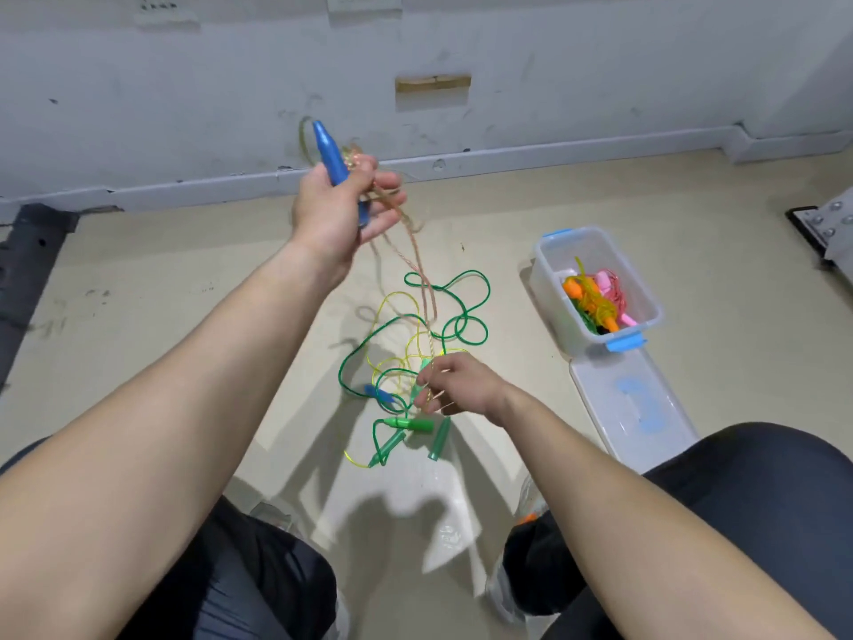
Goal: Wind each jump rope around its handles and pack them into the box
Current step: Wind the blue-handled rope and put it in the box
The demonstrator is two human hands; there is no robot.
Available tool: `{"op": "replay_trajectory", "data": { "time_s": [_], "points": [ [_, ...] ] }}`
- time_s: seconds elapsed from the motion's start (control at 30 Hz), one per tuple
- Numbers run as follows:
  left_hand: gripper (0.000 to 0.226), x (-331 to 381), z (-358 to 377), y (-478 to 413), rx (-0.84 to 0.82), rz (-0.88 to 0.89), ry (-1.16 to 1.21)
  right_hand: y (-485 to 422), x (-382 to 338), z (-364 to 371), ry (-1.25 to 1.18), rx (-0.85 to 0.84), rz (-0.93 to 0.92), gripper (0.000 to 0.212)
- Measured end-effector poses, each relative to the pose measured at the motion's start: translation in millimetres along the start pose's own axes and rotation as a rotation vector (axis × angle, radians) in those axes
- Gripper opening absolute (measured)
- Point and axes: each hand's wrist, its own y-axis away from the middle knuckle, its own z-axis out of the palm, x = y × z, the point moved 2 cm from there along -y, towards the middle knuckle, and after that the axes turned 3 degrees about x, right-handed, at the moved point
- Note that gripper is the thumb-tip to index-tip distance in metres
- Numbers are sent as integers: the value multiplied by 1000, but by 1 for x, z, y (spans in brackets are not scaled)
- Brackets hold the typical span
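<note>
Left hand (341, 210): upper centre; fingers curled round blue handle (330, 154), raised so pinkish rope (427, 288) hangs free for winding
Right hand (457, 385): lower centre; fingertips pinch that rope low down, probably to hold it taut
Floor tangle (454, 323): green and yellow ropes loose under the right hand; snag risk, I judge
Box (595, 288): right of centre, open, wound ropes inside; lid (632, 408) just below it; floor (512, 325) open between tangle and box

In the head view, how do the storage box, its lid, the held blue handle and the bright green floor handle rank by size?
1. storage box and lid: alike; the lid is nearer, partly behind a knee.
2. held blue handle: raised toward the camera, so unsure.
3. bright green handle.
</note>
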Motion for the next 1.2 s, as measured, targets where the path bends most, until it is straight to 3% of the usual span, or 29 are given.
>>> {"op": "replay_trajectory", "data": {
  "time_s": [0.1,0.3,0.4,0.53,0.67,0.77,0.9,1.03,1.13,1.2],
  "points": [
    [12,-20,-27,-10,30,142,-291,11,-23,-21,-157,74,-33,17],
    [14,-76,-45,10,-256,118,-604,33,-99,-43,-421,70,-148,15],
    [6,-98,-40,34,-383,-78,-445,38,-118,-49,-528,87,-154,14],
    [15,-107,-28,73,-547,-361,-70,39,-125,-61,-684,158,-159,15],
    [12,-105,-14,93,-640,-398,-59,34,-121,-73,-828,288,-147,21],
    [13,-106,-10,97,-616,-373,-171,26,-117,-80,-902,407,-138,21],
    [24,-102,-9,93,-571,-359,-128,18,-113,-85,-877,477,-118,14],
    [9,-98,-6,85,-540,-320,-165,9,-109,-87,-817,511,-91,16],
    [12,-91,-4,76,-405,-329,-62,12,-105,-86,-708,492,-31,28],
    [11,-84,-4,69,-338,-350,46,20,-96,-82,-509,491,4,25]
  ]
}}
